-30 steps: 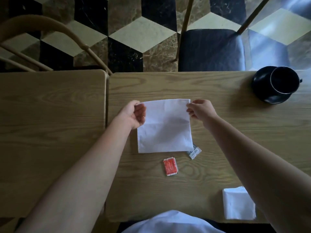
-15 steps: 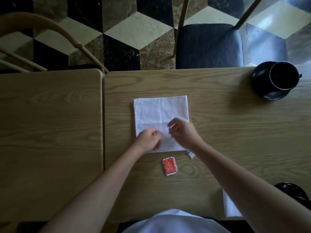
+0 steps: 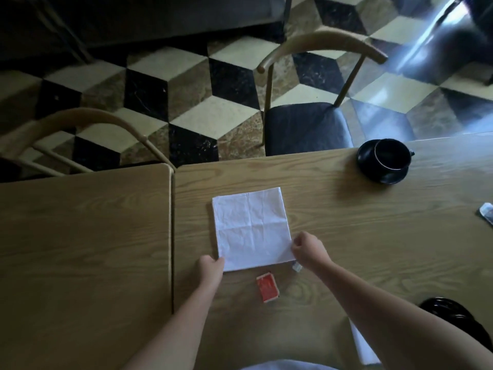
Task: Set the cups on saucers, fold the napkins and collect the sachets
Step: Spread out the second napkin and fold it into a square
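A: Item one: white napkin (image 3: 252, 228), flat on the wooden surface (image 3: 346, 222). We pinch its near corners, left hand (image 3: 210, 265) and right hand (image 3: 306, 248), both closed on it.

B: Near it we list a red sachet (image 3: 267, 290) and a pale sachet (image 3: 296, 267), partly hidden.

A: Farther right: black cup (image 3: 392, 154) on its saucer (image 3: 384, 177); a folded napkin (image 3: 362, 345) at the near edge.

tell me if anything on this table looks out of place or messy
Nothing is spilled or broken. The white napkin is creased and lies slightly askew, with a small pale sachet half tucked under its near right corner. A red sachet lies loose just in front. The black cup sits on its saucer.
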Tool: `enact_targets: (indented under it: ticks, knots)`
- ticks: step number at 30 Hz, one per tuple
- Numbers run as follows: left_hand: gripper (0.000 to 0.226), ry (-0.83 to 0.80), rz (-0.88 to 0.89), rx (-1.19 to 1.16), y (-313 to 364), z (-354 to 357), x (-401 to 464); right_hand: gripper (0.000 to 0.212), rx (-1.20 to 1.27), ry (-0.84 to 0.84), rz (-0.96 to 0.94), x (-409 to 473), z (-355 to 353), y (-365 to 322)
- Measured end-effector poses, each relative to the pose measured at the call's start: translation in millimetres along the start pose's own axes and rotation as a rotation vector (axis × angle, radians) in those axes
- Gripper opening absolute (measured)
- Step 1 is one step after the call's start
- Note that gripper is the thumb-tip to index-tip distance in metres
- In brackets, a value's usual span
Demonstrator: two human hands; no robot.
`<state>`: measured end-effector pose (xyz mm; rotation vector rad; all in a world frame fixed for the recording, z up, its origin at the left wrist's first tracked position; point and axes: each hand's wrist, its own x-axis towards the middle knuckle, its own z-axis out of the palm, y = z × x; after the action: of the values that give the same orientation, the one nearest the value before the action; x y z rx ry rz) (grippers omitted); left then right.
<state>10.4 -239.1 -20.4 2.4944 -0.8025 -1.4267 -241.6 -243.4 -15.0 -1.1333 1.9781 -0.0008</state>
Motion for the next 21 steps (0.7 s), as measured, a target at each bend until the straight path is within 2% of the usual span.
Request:
enact_targets:
  ticks: [1, 3, 7, 10, 15, 17, 20, 21]
  knots:
    - [0.018, 0.076, 0.021, 0.007, -2.3, -1.4, -4.8, 0.012, -0.006, 0.014, 0.02, -2.1, -4.1, 3.0]
    - [0.027, 0.118, 0.024, -0.022, -6.2, 1.5, -11.8, 0.011, 0.0, -0.038, 0.059, -7.4, -6.1, 3.4]
    - [0.025, -0.059, -0.03, -0.184, 4.3, 10.5, -20.1, 0.014, 0.182, -0.196, 0.158, -21.0, 2.0, -2.6]
    - [0.011, -0.127, -0.03, -0.315, 17.9, 8.4, -27.3, 0.022, 0.19, -0.169, 0.157, -31.9, -0.9, -5.6]
    - [0.016, -0.361, -0.077, -0.817, 58.0, -6.5, -58.6, 0.036, 0.241, -0.056, 0.215, -52.1, -26.3, -25.0]
    - [0.018, -0.48, -0.057, -0.925, 73.2, -11.7, -72.0, 0.045, 0.402, -0.118, 0.282, -55.7, -29.5, -32.5]
    - [0.015, -0.632, -0.012, -1.05, 91.8, -21.7, -99.8, 0.07, 0.87, -0.37, 0.434, -71.9, -34.8, -41.0]
    - [0.019, -0.682, 0.003, -1.082, 97.0, -25.1, -108.8, 0.078, 0.96, -0.408, 0.456, -76.8, -38.4, -43.2]
